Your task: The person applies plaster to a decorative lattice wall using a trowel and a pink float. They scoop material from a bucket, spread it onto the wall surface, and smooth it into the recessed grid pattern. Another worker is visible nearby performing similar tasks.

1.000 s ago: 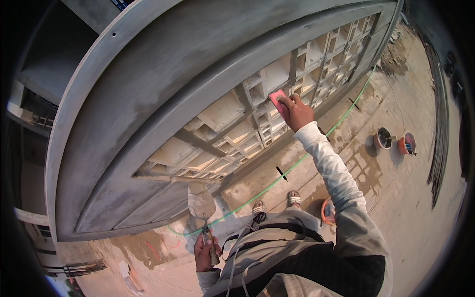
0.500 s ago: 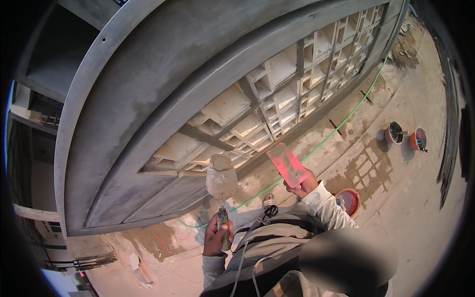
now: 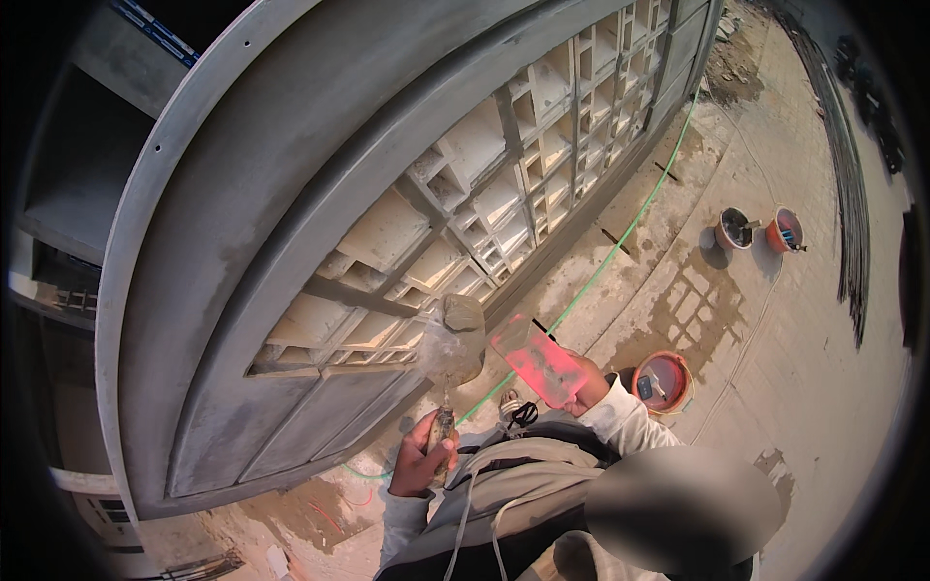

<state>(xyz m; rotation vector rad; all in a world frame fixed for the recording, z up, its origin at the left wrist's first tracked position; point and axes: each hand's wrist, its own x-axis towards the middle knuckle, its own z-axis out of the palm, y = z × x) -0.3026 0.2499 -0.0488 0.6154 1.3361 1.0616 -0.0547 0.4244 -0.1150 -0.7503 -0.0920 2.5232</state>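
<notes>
My left hand point(image 3: 424, 453) is wrapped round the handle of a trowel point(image 3: 436, 351), its broad blade pointing away from me. A lump of wet grey mortar point(image 3: 463, 314) sits near the blade's tip. To the right, my right hand point(image 3: 587, 383) grips a flat red plastering float point(image 3: 548, 368), smeared with grey, its far end angled toward the trowel. The two tools are close but apart. Just beyond them stands the grey plastered wall panel with a grid of pale hollow blocks point(image 3: 383, 230).
An orange bucket point(image 3: 690, 385) with small items in it stands right of my right arm. Farther off are a dark-filled bucket point(image 3: 733, 230) and another orange bucket point(image 3: 783, 232). A green hose point(image 3: 620, 244) runs along the wall's foot. Long dark rods point(image 3: 845, 213) lie at far right.
The view has shifted, so the buckets sit farther left. The red float has turned and come nearer the trowel. Mortar now shows as a lump at the blade's tip.
</notes>
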